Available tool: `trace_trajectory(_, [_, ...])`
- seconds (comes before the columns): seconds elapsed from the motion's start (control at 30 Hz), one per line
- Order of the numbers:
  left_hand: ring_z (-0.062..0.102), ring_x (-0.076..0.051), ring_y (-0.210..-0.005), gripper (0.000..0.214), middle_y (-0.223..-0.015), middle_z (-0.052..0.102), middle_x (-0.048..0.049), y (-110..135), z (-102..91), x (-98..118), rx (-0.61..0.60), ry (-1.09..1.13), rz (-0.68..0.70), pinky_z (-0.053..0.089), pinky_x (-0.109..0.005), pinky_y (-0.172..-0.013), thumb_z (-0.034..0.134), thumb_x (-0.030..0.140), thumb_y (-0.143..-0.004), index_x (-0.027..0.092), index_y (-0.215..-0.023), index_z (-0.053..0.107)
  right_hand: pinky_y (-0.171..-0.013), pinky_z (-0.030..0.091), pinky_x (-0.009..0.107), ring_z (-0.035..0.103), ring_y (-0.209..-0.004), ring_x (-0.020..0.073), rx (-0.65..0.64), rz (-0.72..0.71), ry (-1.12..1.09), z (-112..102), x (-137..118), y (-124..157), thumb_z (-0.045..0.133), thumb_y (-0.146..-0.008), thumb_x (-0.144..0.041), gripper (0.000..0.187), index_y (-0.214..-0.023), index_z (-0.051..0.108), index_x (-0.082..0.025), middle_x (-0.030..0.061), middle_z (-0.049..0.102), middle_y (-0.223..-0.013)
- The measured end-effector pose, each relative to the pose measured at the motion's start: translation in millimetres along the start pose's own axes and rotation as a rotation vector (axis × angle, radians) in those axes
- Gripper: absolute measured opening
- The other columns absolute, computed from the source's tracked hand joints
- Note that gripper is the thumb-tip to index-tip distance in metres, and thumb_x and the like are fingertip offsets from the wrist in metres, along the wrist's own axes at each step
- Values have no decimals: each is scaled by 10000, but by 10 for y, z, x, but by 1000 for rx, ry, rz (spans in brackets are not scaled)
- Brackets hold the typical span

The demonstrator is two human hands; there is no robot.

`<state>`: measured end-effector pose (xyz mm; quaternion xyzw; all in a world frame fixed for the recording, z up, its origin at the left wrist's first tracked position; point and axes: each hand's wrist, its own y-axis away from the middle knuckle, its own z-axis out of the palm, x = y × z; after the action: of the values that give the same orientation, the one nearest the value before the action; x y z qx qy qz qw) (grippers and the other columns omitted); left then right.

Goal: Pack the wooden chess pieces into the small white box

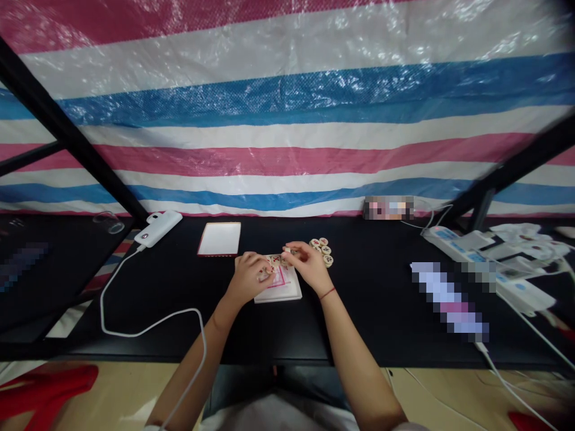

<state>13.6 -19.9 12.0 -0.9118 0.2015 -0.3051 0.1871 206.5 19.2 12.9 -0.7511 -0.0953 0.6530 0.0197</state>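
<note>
A small white board (284,290) with pink lines lies on the black table (179,311) in front of me. My left hand (250,276) rests on the board's left part, fingers curled round a round wooden game piece. My right hand (306,263) hovers over the board's far right corner and pinches another round piece between thumb and fingers. A small heap of round wooden pieces (322,248) with red marks lies just right of the board, beside my right hand. A red cord circles my right wrist.
A white lid or tray (220,238) lies left of the board. Further left a white power bank (158,227) trails a cable (135,333) across the table. Power strips and chargers (489,251) crowd the right side. Behind hangs a striped tarp (287,120), crossed by black frame bars.
</note>
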Motion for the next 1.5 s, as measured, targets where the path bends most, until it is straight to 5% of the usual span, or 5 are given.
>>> trace_trajectory(0.47, [459,-273,-1147,221,-1163,546,-62,51,29,-152,-25,-23,-85,381,-468,-1001,671,278,-757,249,-975,652,-886,493,367,624,-983,191,-229,-450,352,137,-148,205,581,-822,-166,208,-1010,650,-223,71,648,-1038])
trace_trajectory(0.83, [370,-277,-1364,574,-1418,434,-134,91,111,-324,-107,219,-70,313,-494,-1150,558,189,-790,203,-1353,448,-831,396,378,519,-907,230,-266,-456,812,252,-105,240,675,-774,-180,118,-887,676,-215,67,656,-953])
trace_trajectory(1.13, [367,-266,-1359,608,-1424,423,-113,70,87,-282,-158,205,-107,290,-464,-1156,603,236,-785,218,-1372,446,-798,429,341,559,-851,201,-182,-454,656,189,-94,189,622,-799,-193,139,-931,664,-213,46,655,-905])
trace_trajectory(1.33, [406,-274,-1337,606,-1422,438,-112,36,66,-225,-232,139,-160,282,-457,-1134,618,271,-791,224,-1371,450,-789,481,317,626,-895,210,204,-108,835,-320,-82,-205,523,-847,-260,247,-1020,680,-180,99,644,-1075])
trace_trajectory(1.5, [430,-255,-1314,600,-1395,476,-99,29,63,-216,-250,115,-142,289,-440,-1119,597,254,-794,223,-1373,441,-816,476,307,654,-959,236,-45,213,1134,-543,-119,-554,538,-841,-294,299,-1063,703,-182,114,670,-1126])
